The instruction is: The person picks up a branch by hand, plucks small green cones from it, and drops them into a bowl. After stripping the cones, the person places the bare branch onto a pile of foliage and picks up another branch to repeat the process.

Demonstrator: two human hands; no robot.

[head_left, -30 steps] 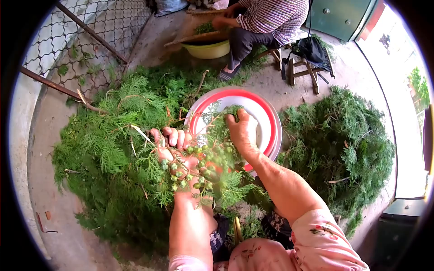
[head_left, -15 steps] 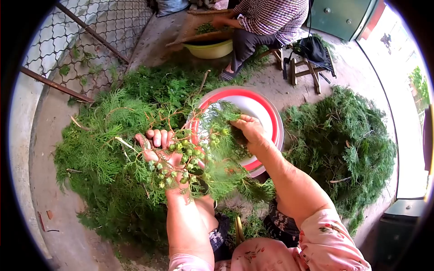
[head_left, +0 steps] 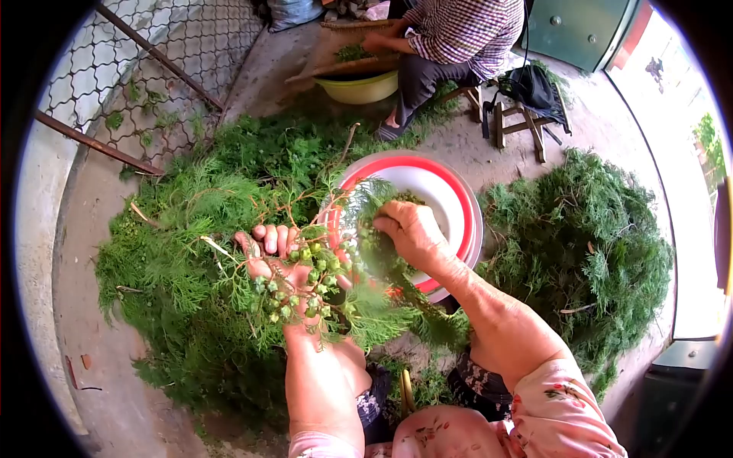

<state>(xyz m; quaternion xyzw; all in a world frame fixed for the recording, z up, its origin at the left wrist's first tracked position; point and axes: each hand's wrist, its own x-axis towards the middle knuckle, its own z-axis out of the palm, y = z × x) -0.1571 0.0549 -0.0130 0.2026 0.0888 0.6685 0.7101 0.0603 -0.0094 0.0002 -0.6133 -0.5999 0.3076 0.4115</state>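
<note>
A leafy cypress branch (head_left: 359, 320) with clusters of round green cones (head_left: 324, 263) lies across my left hand (head_left: 276, 256), whose fingers curl around its stems. My right hand (head_left: 416, 235) is closed in a pinch at the far side of the same branch, over the basin; its fingertips are partly lost in the foliage. Beneath both sits a white basin (head_left: 460, 202) with a red band round its rim. Some small green cones or bits show inside it, partly covered by the branch and my right hand.
Cut cypress is heaped at left (head_left: 175, 267), with another pile (head_left: 580, 244) at right. Across from me a seated person works over a woven tray (head_left: 324, 57) above a yellow basin (head_left: 359, 89). A wooden stool (head_left: 527, 122) bears a black bag. Wire mesh (head_left: 153, 69) stands upper left.
My right hand has moved a little left, from the leafy tip in toward the cones, its fingers curling more. My left hand stays nearly in place around the stems.
</note>
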